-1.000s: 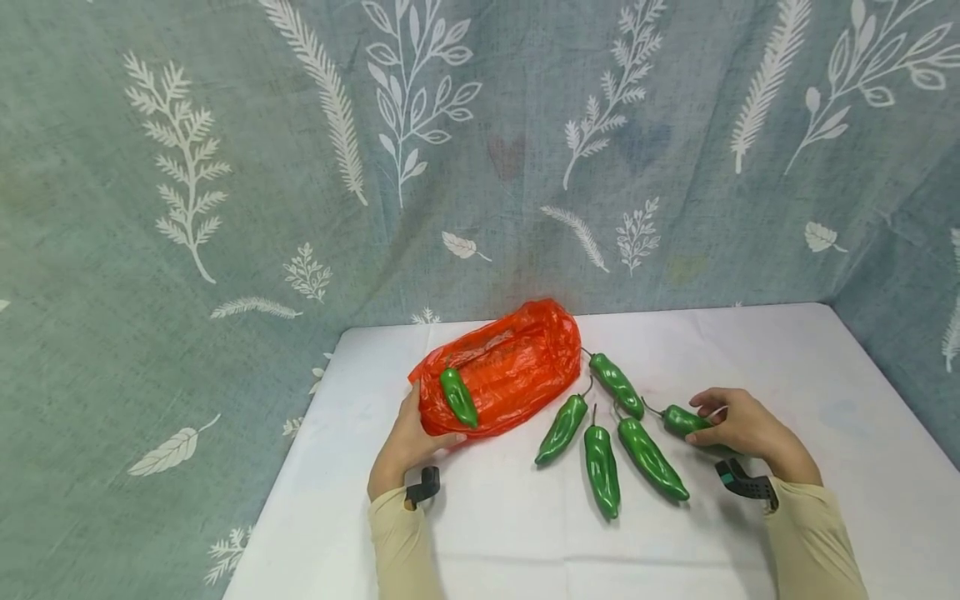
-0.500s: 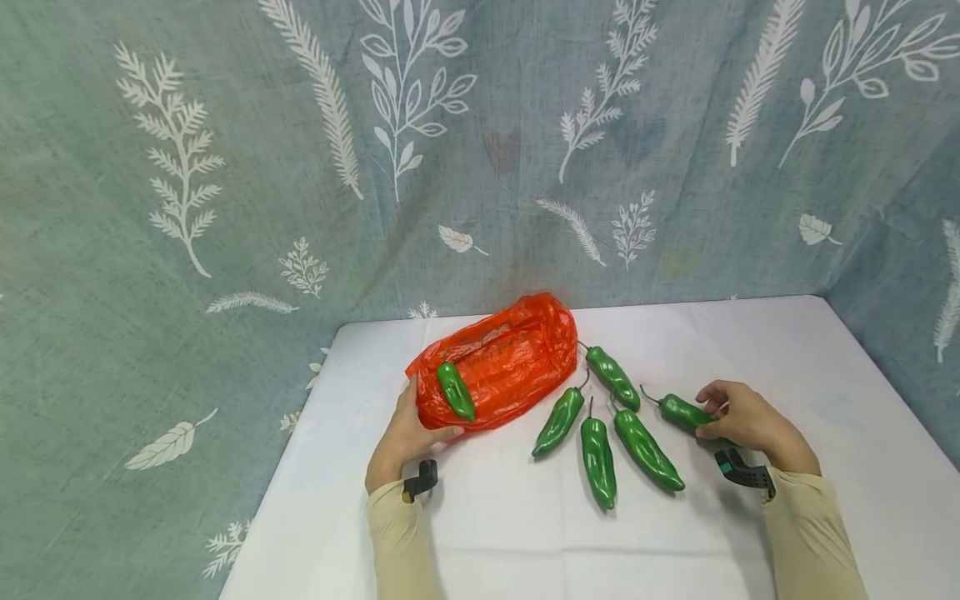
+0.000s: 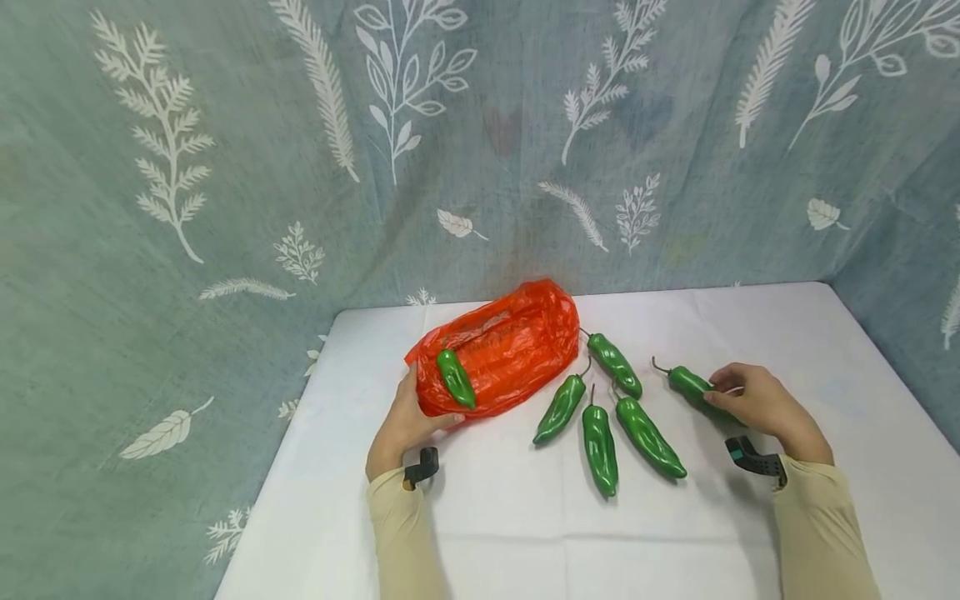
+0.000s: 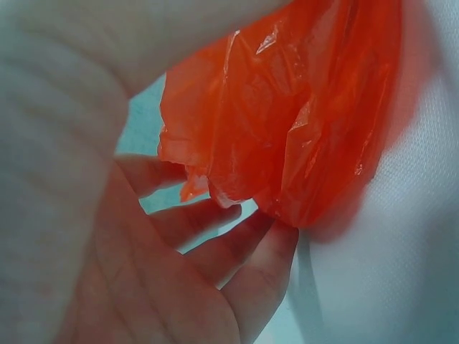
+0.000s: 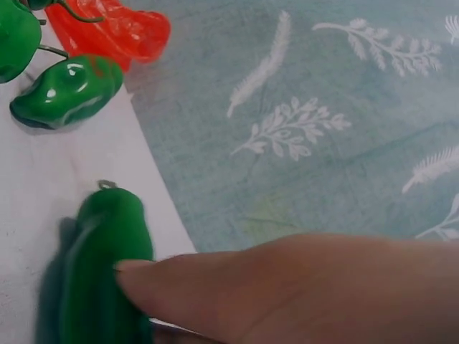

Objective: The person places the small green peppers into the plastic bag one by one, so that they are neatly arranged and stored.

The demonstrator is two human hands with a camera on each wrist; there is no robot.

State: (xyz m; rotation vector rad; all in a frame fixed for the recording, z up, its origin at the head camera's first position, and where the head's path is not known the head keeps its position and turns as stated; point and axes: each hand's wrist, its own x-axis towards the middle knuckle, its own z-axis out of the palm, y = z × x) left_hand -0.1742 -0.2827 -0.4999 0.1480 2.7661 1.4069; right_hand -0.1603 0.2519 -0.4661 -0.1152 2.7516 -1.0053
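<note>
My left hand [image 3: 405,425] cups the left end of a red plastic bag [image 3: 498,375], thumb on the near side and fingers on the far side. In the left wrist view the fingertips meet the bag's crumpled edge [image 4: 272,107]. One green chili pepper [image 3: 456,379] lies at the bag's left end. At the right, my right hand [image 3: 768,404] grips another green chili pepper [image 3: 690,385] between thumb and fingers, stem pointing away to the left. Its lower end is hidden by the hand. In the right wrist view the thumb presses on this pepper [image 5: 107,265].
Between the hands lie several green chili peppers [image 3: 600,450], stems toward the bag; one pepper [image 3: 615,367] sits by the bag's right end. A white cloth [image 3: 510,508] covers the table. A patterned green curtain [image 3: 480,208] hangs behind its far edge.
The right hand has closed its grip on the pepper and shifted it slightly right and away from the other peppers. The left hand stays at the bag. The head view has tilted slightly.
</note>
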